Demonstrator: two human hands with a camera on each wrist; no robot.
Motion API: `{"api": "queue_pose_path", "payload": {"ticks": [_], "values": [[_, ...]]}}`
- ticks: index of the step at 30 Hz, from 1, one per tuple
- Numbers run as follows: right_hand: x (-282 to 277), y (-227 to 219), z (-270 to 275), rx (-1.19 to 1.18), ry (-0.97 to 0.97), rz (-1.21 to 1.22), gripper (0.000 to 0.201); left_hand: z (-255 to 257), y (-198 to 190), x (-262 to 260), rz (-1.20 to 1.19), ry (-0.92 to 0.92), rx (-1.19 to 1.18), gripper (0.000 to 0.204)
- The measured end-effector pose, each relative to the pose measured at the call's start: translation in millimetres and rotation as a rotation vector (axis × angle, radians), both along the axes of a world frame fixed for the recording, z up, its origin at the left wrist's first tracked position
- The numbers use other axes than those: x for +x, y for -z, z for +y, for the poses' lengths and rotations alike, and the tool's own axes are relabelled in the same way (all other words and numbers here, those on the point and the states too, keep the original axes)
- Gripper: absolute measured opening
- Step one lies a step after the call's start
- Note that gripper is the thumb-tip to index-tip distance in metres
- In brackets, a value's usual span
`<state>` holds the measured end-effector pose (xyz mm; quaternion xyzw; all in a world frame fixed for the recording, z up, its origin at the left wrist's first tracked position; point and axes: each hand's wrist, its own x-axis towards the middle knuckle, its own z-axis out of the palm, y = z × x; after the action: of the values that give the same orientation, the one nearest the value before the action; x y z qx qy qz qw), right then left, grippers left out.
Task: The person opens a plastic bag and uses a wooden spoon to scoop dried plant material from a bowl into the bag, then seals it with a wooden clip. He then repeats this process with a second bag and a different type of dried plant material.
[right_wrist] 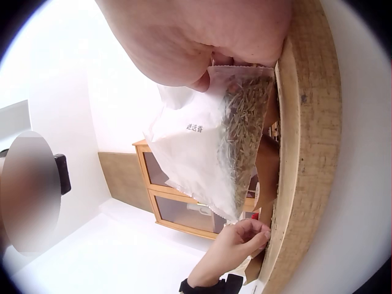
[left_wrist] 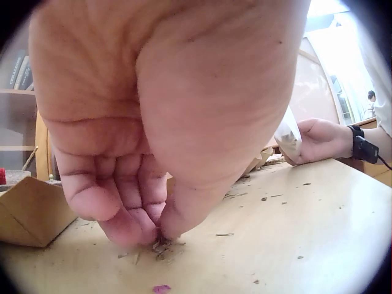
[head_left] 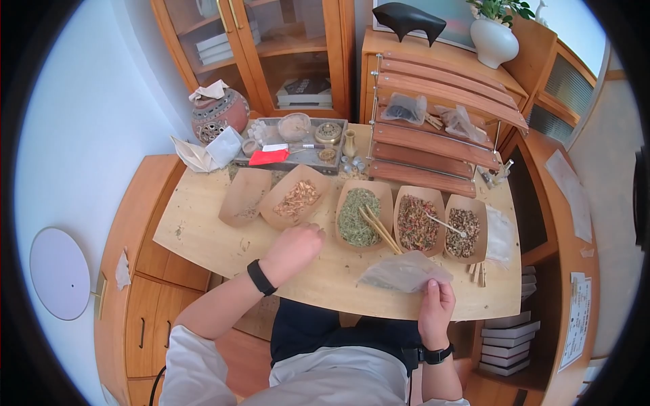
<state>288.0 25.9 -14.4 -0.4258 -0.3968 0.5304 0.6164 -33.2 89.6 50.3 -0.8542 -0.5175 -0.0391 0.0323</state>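
Note:
My left hand (head_left: 296, 247) is down on the wooden table (head_left: 203, 230), in front of the paper tray of brownish chips (head_left: 298, 197). In the left wrist view its thumb and fingertips pinch small dried herb bits (left_wrist: 162, 246) at the tabletop. A pink petal (left_wrist: 161, 289) lies nearby. My right hand (head_left: 437, 308), at the table's front edge, grips a translucent white bag (head_left: 403, 272) by one end. Dried herb stems (right_wrist: 248, 116) show through the bag in the right wrist view, beside small printed characters. Thumb and fingers close on the bag's edge.
Paper trays hold green herb (head_left: 359, 213), with wooden tongs (head_left: 379, 229) in it, reddish petals (head_left: 418, 220), and pale bits with a spoon (head_left: 464, 233). Another paper tray (head_left: 245, 196) stands left. Behind are a grey tray (head_left: 271, 128), a clay pot (head_left: 220, 115) and a slatted rack (head_left: 433, 139).

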Motion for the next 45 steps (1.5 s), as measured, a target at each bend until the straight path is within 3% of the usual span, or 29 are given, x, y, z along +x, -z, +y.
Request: {"api": "queue_pose_path", "payload": {"ticks": [6, 10, 15, 21, 27, 33, 45], "values": [[0, 3, 1, -0.004, 0.033, -0.016, 0.017, 7, 8, -3, -0.166, -0.131, -0.074, 0.01], [1, 3, 0, -0.016, 0.028, -0.041, 0.015, 17, -33, 20, -0.392, -0.018, 0.062, 0.01], [-2, -1, 1, -0.011, 0.037, 0.012, 0.013, 33, -30, 35, -0.587, 0.068, 0.083, 0.011], [1, 4, -1, -0.031, 0.04, -0.03, 0.013, 19, -25, 13, -0.349, -0.02, 0.066, 0.011], [1, 5, 0, -0.031, 0.027, -0.019, 0.015, -2, -18, -6, -0.389, -0.065, -0.035, 0.011], [1, 3, -1, -0.028, 0.012, 0.013, 0.02, -17, -11, -12, -0.109, -0.131, -0.1, 0.011], [-2, -3, -1, 0.0, 0.016, 0.011, 0.017, -8, 3, -5, 0.048, -0.029, 0.003, 0.006]]}}
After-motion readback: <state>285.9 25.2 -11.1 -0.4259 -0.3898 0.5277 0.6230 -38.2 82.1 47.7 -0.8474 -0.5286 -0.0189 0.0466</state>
